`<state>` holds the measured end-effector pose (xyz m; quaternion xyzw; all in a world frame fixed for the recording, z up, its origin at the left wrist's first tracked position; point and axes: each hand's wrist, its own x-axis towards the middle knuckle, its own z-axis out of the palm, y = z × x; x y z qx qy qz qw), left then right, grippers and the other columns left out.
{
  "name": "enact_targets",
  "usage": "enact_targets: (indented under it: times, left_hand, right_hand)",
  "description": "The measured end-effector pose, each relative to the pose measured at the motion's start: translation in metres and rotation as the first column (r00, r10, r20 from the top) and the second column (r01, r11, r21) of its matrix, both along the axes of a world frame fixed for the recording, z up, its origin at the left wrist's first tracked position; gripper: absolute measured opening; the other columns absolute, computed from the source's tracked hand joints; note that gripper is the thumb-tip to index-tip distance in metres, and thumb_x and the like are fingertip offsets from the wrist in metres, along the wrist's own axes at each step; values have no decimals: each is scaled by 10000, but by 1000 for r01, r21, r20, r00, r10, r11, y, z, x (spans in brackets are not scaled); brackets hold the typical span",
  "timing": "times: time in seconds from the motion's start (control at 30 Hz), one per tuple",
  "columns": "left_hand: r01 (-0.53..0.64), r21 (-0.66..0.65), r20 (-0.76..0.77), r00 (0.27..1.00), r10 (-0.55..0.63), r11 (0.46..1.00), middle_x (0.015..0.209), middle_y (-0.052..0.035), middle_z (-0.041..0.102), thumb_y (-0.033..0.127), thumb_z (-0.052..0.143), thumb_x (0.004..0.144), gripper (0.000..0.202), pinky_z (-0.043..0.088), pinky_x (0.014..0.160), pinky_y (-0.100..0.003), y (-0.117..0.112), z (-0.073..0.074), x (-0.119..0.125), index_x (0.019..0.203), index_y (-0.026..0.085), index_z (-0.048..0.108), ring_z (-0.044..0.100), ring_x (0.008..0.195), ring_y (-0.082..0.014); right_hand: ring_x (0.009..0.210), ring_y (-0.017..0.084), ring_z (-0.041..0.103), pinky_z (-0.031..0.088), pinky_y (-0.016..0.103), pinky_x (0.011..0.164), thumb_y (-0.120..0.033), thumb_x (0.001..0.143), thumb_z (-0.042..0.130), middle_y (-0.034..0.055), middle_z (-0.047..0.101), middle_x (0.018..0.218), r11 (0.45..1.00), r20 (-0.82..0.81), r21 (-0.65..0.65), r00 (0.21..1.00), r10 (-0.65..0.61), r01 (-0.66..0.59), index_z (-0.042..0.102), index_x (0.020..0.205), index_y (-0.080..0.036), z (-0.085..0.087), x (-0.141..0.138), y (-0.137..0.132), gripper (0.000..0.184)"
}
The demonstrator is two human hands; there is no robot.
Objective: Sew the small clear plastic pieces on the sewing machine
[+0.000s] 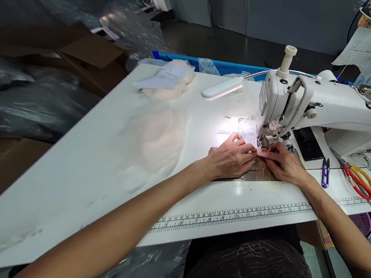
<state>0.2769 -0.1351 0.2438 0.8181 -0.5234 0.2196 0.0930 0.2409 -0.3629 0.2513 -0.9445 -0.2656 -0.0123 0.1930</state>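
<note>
My left hand point(235, 157) rests on the metal plate point(257, 173) just left of the needle of a white sewing machine point(300, 106). Its fingers are bent and drawn together, pointing at the needle. From the other side my right hand point(284, 162) meets it, thumb and fingers pinched close to the presser foot point(259, 140). The fingertips of both hands nearly touch. Whatever lies between them is too small or too covered to make out. A bright lamp point(223, 87) lights this spot.
Pale, soft material point(159, 141) lies blurred on the white table point(78, 188), with paper point(163, 76) on a second pile behind. Right of my hands are a black phone point(308, 144), purple thread snips point(325, 172) and scissors point(356, 179). A printed ruler point(232, 215) runs along the front edge.
</note>
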Motion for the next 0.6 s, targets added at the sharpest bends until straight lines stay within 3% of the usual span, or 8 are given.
enact_targets:
  times: [0.17, 0.33, 0.6]
  left_hand:
    - [-9, -34, -16, 1000, 8, 999, 935, -33, 708, 237, 420, 957, 273, 414, 794, -388, 1, -3, 0, 855, 183, 668, 568, 709, -154]
    - [-15, -38, -89, 996, 11, 999, 970, -40, 714, 258, 440, 925, 249, 408, 940, -447, 4, 1, 0, 905, 190, 679, 587, 756, -166]
    - [-41, -17, -159, 987, 38, 999, 1021, -49, 709, 287, 441, 925, 259, 390, 993, -505, 6, 6, 0, 970, 182, 674, 620, 819, -189]
  right_hand:
    - [943, 205, 623, 524, 293, 769, -212, 958, 510, 85, 607, 1115, 984, 0, -175, 1000, 11, -11, 633, 1293, -316, 9, -2, 7, 372]
    - [882, 210, 640, 517, 284, 706, -253, 983, 463, 98, 626, 1098, 945, -34, -325, 999, -36, 23, 585, 1348, -308, 20, -3, 15, 389]
    - [856, 227, 660, 501, 287, 643, -280, 1010, 399, 122, 620, 1156, 920, -10, -388, 997, -73, 64, 563, 1361, -291, 24, -5, 24, 387]
